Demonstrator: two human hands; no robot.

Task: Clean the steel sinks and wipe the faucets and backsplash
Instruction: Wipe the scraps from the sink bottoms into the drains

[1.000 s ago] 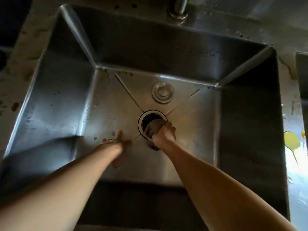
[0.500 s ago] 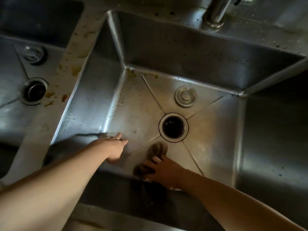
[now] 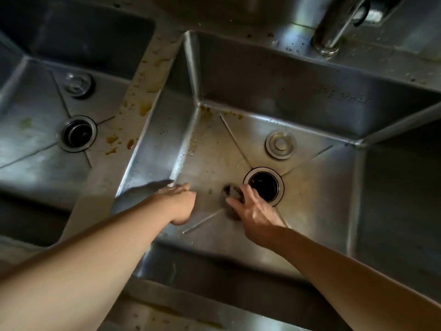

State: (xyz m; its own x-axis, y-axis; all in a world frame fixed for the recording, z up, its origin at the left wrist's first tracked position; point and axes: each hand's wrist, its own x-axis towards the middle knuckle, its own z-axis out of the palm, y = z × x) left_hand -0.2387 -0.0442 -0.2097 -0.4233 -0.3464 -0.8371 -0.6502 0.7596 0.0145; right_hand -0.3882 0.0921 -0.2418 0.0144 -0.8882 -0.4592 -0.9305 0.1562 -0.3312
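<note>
Head view
Right hand (image 3: 254, 212): reached down to the floor of the right sink (image 3: 310, 187); fingers spread and curved over a dark scrub pad (image 3: 232, 193), pressing it against the steel.
Scrub pad: lay under the right fingertips, just left of the open drain (image 3: 263, 183), touching the sink floor; most of it hidden by the hand.
Left hand (image 3: 180, 203): sat to the left of the right hand, well apart from the pad; fingers together and flat, palm down on the sink floor, holding nothing.
Drain stopper (image 3: 279, 145): rested on the sink floor beyond the right hand, past the drain, toward the back wall.
Faucet (image 3: 334, 27): its base stood on the rear ledge, far beyond the right hand and slightly to its right.
Left sink (image 3: 35, 144): lay far left of the left hand, with its own drain and stopper.
Divider (image 3: 133, 120): the strip between the sinks, beyond the left hand, carried brown-yellow stains.
</note>
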